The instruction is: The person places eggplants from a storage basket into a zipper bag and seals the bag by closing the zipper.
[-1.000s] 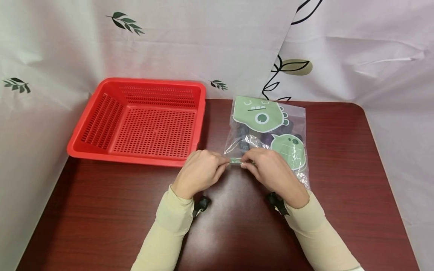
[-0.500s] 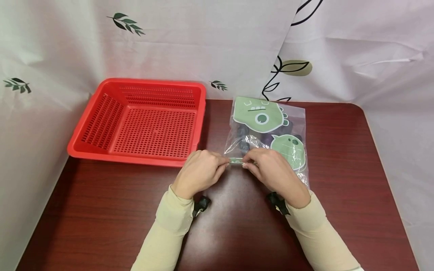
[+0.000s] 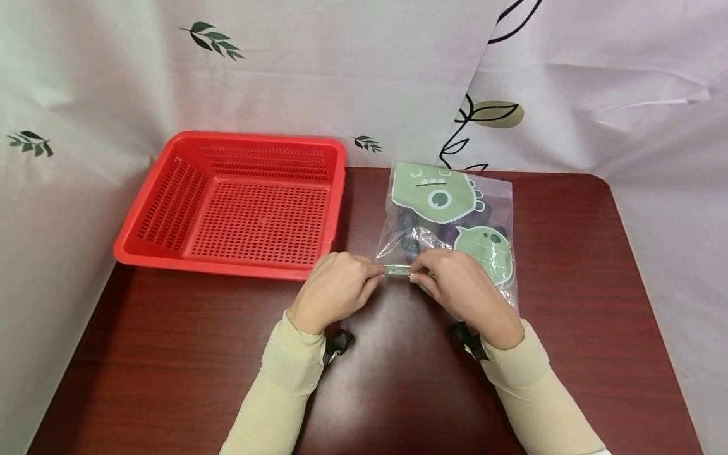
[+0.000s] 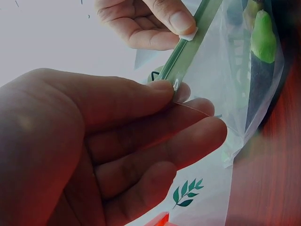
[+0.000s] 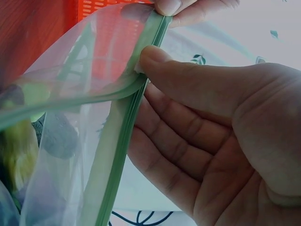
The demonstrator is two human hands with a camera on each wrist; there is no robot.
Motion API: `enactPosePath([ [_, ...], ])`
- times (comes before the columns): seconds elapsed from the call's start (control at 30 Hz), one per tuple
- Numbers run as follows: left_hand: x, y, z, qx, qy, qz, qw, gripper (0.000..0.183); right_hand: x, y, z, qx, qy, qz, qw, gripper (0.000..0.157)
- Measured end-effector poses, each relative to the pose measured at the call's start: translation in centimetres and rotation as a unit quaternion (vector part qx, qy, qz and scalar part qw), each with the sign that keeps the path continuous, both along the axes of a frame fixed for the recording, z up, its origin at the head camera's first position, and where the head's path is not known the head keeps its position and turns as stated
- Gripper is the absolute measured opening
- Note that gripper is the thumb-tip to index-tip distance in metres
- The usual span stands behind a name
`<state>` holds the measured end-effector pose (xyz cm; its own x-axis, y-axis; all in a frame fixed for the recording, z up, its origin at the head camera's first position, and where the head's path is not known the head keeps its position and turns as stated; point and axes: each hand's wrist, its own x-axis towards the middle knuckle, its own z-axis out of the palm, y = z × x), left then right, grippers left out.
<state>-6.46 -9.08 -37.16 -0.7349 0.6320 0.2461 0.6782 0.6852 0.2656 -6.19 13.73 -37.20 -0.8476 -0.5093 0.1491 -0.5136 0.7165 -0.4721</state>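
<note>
A clear zip bag (image 3: 440, 205) printed with green cartoon creatures lies on the table, its zip edge towards me. My left hand (image 3: 337, 287) pinches the left corner of that edge between thumb and index finger, other fingers loosely bent. My right hand (image 3: 459, 287) pinches the small white slider (image 4: 189, 35) on the green zip strip (image 4: 183, 61). In the right wrist view the zip is parted on the side away from the left hand. Inside the bag are dark and purple shapes, including a dark one with a green top (image 4: 263, 37); the plastic blurs them.
A red perforated basket (image 3: 261, 221) stands on the left of the dark wood table (image 3: 188, 354), just beyond my left hand. White leaf-patterned sheets (image 3: 318, 69) hang behind the table and along both sides.
My right hand has slid slightly to the right along the zip edge, so more green strip shows between the hands. The left hand and the bag have stayed in place.
</note>
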Motion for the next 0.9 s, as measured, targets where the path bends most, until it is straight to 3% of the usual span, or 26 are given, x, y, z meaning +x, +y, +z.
enactPosePath([
  [0.9,0.02,-0.13,0.15,0.006,-0.006,0.003,1.0000,0.010,-0.20,0.69,0.37,0.004,-0.019,-0.002,1.000,0.008],
])
